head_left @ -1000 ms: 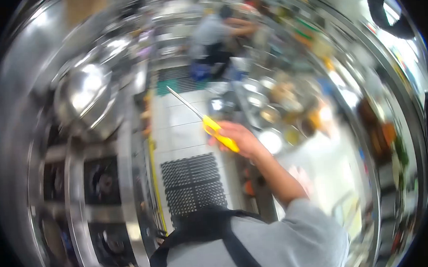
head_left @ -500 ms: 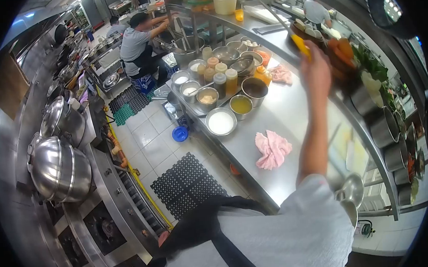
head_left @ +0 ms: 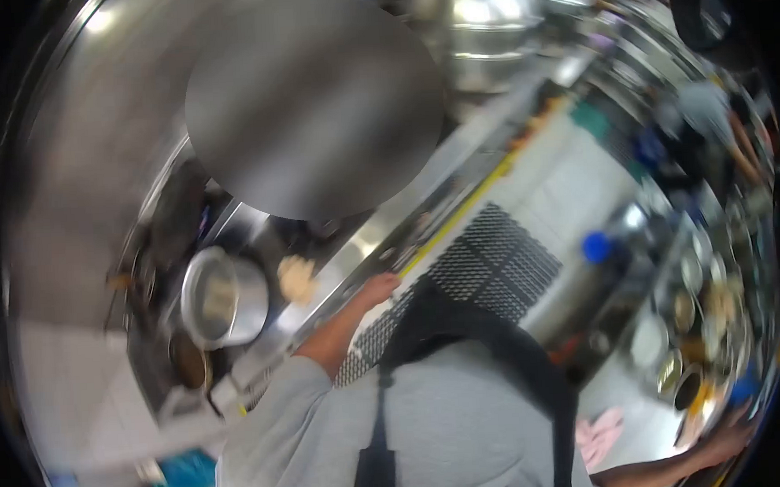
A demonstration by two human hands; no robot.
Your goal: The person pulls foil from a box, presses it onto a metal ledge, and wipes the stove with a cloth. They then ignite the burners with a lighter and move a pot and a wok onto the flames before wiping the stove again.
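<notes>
Two bare hands were in view. The left hand [head_left: 380, 289] was near the front edge of the stove [head_left: 355, 256]; blur hid its fingers, so whether it was open or gripping could not be told. The right hand [head_left: 728, 442] was at the far right, over the counter side; its grip also could not be told.

Nearest the left hand on the stove side was one beige cloth [head_left: 297, 279], lying between that hand and one metal pot [head_left: 248, 297]. Nearest the right hand was one blue object [head_left: 743, 388], too blurred to identify.

One pink cloth [head_left: 599, 436] lay on the counter [head_left: 623, 394]. Three bowls stood foremost there: one white [head_left: 649, 342], one olive [head_left: 670, 371] and one dark [head_left: 688, 387]; those behind were too blurred to count.

One large grey oval [head_left: 317, 106] blocked the view of part of the stove. One black mat [head_left: 493, 264] covered the floor between stove and counter. One other person [head_left: 705, 108] was beyond.
</notes>
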